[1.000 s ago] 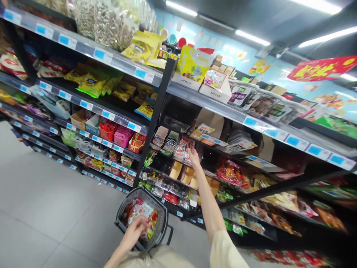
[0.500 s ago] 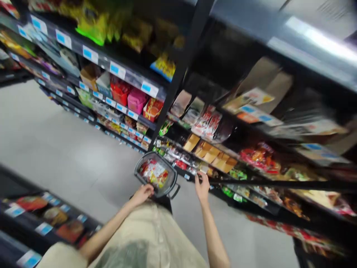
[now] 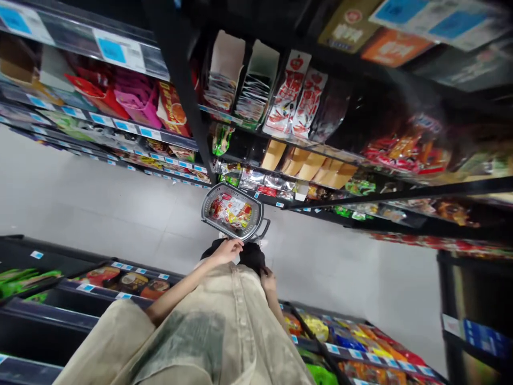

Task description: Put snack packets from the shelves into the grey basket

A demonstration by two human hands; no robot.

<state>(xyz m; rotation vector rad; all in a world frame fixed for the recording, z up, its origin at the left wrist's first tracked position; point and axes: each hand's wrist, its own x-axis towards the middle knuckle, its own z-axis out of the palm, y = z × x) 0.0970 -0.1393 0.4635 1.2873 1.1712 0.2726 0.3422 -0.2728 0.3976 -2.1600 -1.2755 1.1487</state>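
Note:
A grey mesh shopping basket [image 3: 208, 199] sits low in front of me, holding several red and yellow snack packets [image 3: 231, 208]. My left hand [image 3: 227, 250] hovers just short of the basket's near rim. Its fingers are loosely stretched and nothing shows in them. My right hand [image 3: 267, 279] hangs at my hip against dark trousers; its fingers are small in the picture and partly hidden. My beige shirt [image 3: 208, 331] fills the bottom of the view.
Black store shelves [image 3: 188, 107] packed with snack packs and blue price tags rise ahead and to the right. Cardboard display boxes [image 3: 308, 166] stand on a lower shelf. Another low shelf [image 3: 120, 278] of goods runs behind me. Grey tiled floor [image 3: 100, 208] lies between.
My right hand left the red-and-white packets on the shelf and dropped to my hip. The view swung steeply downward, and my left hand drew back from over the basket to its near rim.

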